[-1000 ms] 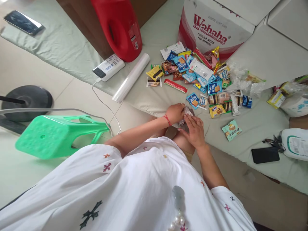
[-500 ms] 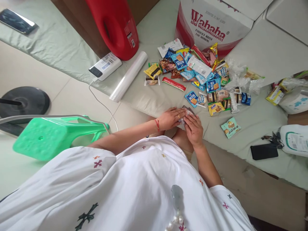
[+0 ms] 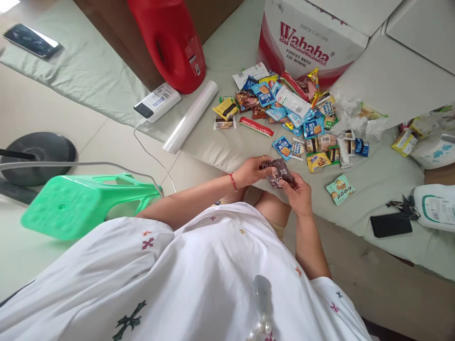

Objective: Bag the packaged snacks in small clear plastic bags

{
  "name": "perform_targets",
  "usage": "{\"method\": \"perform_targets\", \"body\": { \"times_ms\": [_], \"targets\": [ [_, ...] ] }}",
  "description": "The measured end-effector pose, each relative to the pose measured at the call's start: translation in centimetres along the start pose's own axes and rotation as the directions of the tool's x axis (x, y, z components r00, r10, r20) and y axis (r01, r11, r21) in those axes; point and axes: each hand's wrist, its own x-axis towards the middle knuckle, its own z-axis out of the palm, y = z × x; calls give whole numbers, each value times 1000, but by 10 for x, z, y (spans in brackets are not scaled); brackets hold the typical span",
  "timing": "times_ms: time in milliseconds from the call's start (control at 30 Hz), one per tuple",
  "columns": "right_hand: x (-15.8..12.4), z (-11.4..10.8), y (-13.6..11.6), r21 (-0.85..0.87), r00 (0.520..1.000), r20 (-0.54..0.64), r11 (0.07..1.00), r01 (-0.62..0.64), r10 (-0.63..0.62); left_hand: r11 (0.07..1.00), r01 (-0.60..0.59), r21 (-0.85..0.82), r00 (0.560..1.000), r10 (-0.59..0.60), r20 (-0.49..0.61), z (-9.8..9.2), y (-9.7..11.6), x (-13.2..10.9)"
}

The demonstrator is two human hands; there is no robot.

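Observation:
Between my two hands is a dark brown snack packet [image 3: 278,174] with the word COCOA on its front, held over my lap at the bed's edge. My left hand [image 3: 251,172], with a red string at the wrist, pinches the packet's left side. On its right side my right hand [image 3: 298,190] grips it, thumb on the front. Just beyond lie a blue biscuit packet [image 3: 283,147] and a yellow cookie packet [image 3: 319,161]. A large heap of wrapped snacks [image 3: 280,102] spreads behind them. Off to the right lies a pale green packet [image 3: 340,189].
A Wahaha carton [image 3: 302,47] stands behind the heap. To the left are a clear film roll [image 3: 190,117], a cabled power bank [image 3: 158,103], a red jug [image 3: 174,47] and a green stool [image 3: 64,206]. A black case [image 3: 391,223] with keys lies at right.
My hands have turned and moved slightly apart, so the brown packet's printed front now shows. Before, my fingers lay flat over it and covered most of it.

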Motion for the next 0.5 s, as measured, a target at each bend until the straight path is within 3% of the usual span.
{"method": "perform_targets", "body": {
  "times_ms": [67,167,333,433,500],
  "targets": [
    [-1,5,2,72,997,-61,997,-40,45,990,89,-112,995,-93,-32,3,-3,2],
    [-6,10,-1,173,989,-89,980,-98,115,978,109,-181,993,-115,-27,7,-6,4],
    [-27,7,-5,293,947,-87,916,-273,310,963,230,-138,971,-236,-27,22,-15,9],
    [-48,-25,-8,158,909,-144,916,-370,392,967,245,66,969,-243,-37,27,-22,8],
    [-62,-66,-14,29,898,-199,918,-395,392,948,160,277,983,-126,-136,19,-23,4]
  ]
}}
